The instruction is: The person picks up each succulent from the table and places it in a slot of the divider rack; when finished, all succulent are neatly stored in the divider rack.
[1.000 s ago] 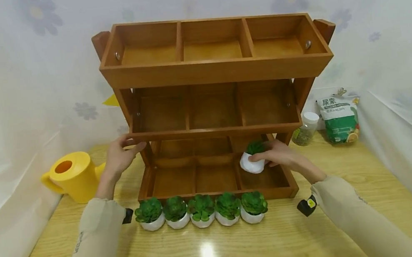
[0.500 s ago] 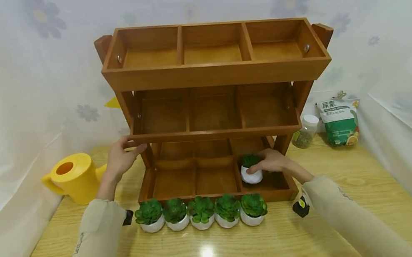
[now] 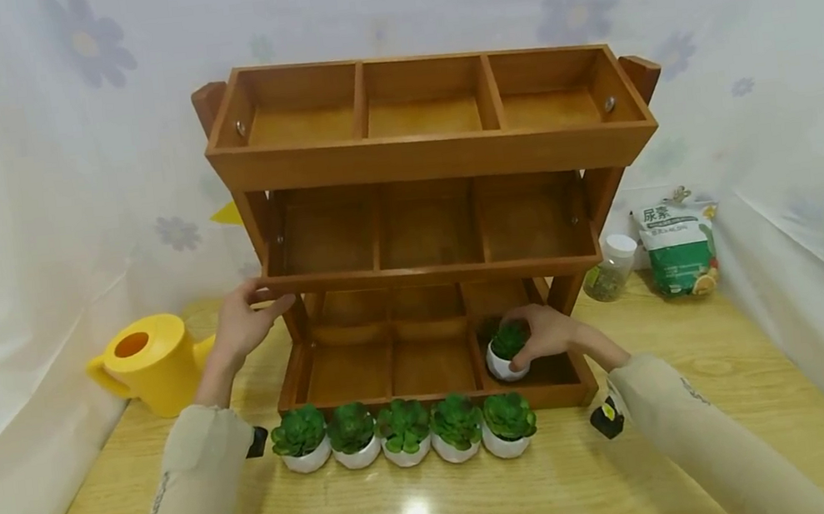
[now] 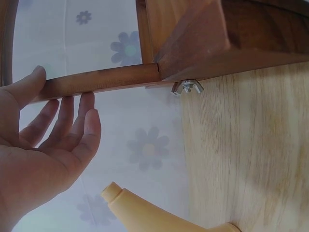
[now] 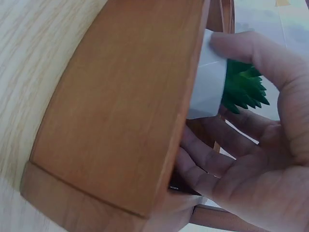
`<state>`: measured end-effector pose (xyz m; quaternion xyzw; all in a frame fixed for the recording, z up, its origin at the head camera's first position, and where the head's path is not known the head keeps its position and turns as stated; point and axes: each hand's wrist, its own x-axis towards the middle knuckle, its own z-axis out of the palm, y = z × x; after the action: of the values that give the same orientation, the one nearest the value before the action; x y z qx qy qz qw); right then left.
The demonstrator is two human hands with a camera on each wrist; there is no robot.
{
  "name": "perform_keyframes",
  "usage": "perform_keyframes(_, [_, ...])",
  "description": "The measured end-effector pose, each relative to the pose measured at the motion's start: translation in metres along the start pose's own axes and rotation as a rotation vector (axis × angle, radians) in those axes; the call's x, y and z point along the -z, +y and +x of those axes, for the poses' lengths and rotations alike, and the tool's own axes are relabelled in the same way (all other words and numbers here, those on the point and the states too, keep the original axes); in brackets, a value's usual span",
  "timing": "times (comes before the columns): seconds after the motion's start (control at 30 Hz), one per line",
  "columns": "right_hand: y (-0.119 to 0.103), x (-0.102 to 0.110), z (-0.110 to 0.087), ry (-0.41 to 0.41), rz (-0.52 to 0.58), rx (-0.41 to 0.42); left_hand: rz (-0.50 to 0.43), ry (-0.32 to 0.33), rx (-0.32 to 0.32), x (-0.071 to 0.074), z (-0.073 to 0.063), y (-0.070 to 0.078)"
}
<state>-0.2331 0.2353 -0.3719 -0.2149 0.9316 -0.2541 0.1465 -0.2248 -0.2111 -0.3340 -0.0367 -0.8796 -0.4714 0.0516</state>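
Note:
A three-tier wooden planter shelf (image 3: 432,158) stands at the middle of the table. My right hand (image 3: 546,333) holds a small potted succulent (image 3: 507,352) in the front right compartment of the bottom tier. In the right wrist view, the thumb presses the white pot (image 5: 207,79) from one side, and the front board (image 5: 116,101) hides its lower part. My left hand (image 3: 244,321) grips the left end of the middle tier. In the left wrist view, its thumb lies on one side of a wooden rail (image 4: 111,78) and the fingertips touch the other.
Several potted succulents (image 3: 403,429) line up along the shelf's front. A yellow watering can (image 3: 160,367) stands to the left. At the right are a white-capped jar (image 3: 612,269) and a green and white bag (image 3: 678,250). A wing nut (image 4: 187,87) juts from the shelf.
My right hand has lowered the potted succulent into the bottom right compartment, and its fingers have shifted round the pot. The left hand stays at the shelf. The head view has tipped slightly upward.

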Motion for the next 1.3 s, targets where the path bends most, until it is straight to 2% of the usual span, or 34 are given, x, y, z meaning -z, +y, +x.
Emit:
perform_keyframes(0.17, [0.001,-0.003,-0.003,-0.006,0.027,0.064,0.003,-0.001,0.002,0.001,-0.001,-0.001])
perform_keyframes(0.43, [0.004,-0.005,-0.013,0.061,0.012,0.144,-0.006,-0.006,0.000,0.002,0.001,0.000])
perform_keyframes(0.57, [0.003,-0.003,-0.023,0.112,0.029,0.146,-0.007,-0.007,-0.008,0.001,0.002,0.000])
perform_keyframes(0.77, [-0.002,0.008,-0.041,0.149,0.194,0.089,-0.013,-0.008,-0.006,0.000,0.001,-0.001])
perform_keyframes(0.97, [-0.018,0.015,-0.061,0.237,0.224,0.101,-0.016,-0.005,-0.005,0.000,0.001,-0.002])
perform_keyframes(1.1, [-0.025,0.006,-0.076,0.264,0.272,0.131,-0.019,-0.007,-0.001,0.000,0.000,-0.002])
perform_keyframes(1.3, [-0.024,-0.018,-0.094,0.225,0.339,0.206,-0.020,-0.004,-0.001,0.000,0.000,-0.002])
